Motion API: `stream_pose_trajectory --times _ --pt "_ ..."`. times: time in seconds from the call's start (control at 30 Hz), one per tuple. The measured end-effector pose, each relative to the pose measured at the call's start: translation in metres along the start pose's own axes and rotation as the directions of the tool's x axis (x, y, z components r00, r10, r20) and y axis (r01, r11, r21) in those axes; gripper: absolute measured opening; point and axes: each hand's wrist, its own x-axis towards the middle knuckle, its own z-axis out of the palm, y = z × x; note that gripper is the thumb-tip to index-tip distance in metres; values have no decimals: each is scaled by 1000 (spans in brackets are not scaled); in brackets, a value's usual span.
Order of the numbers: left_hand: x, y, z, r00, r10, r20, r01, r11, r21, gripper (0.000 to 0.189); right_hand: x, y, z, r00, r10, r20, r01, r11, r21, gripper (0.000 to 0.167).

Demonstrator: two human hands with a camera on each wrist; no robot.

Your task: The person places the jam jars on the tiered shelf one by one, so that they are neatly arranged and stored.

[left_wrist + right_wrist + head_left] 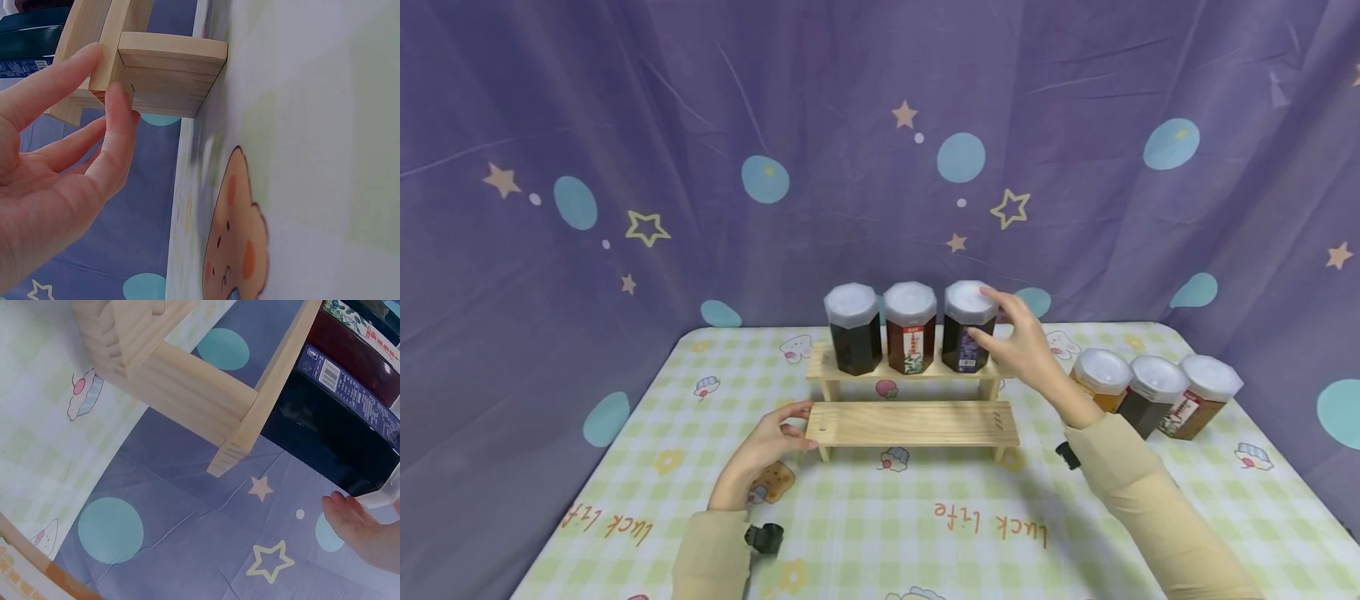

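A two-tier wooden shelf [913, 423] stands on the table. Its lower board's left end is pinched by my left hand [769, 442], the fingertips on opposite sides of the board in the left wrist view. Along the upper tier stand three octagonal jars with white lids: a dark jar [856, 342], a reddish-brown jar [912, 337] with a red and white label, and a dark jar with a purple label [967, 337]. My right hand [1024, 337] holds this last jar at its right side, thumb in front and fingertips at the lid. The right wrist view cuts off part of that hand.
Right of the shelf stand three more lidded jars: an amber jar [1105, 379], a dark jar [1146, 400] and a brown jar [1195, 400]. A checked cloth [865, 525] covers the table. Behind it hangs a purple curtain [850, 100].
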Motion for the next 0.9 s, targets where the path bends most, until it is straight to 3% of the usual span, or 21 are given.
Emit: stream_pose_trajectory --times 0.5,0.9 --pt "0 4 1 1000 -18 -1 18 1000 -4 67 -16 4 -27 995 -39 -93 37 999 -28 39" --pt "0 0 0 1000 -17 -2 17 1000 0 68 -32 18 -54 993 2 -114 -15 994 -112 32"
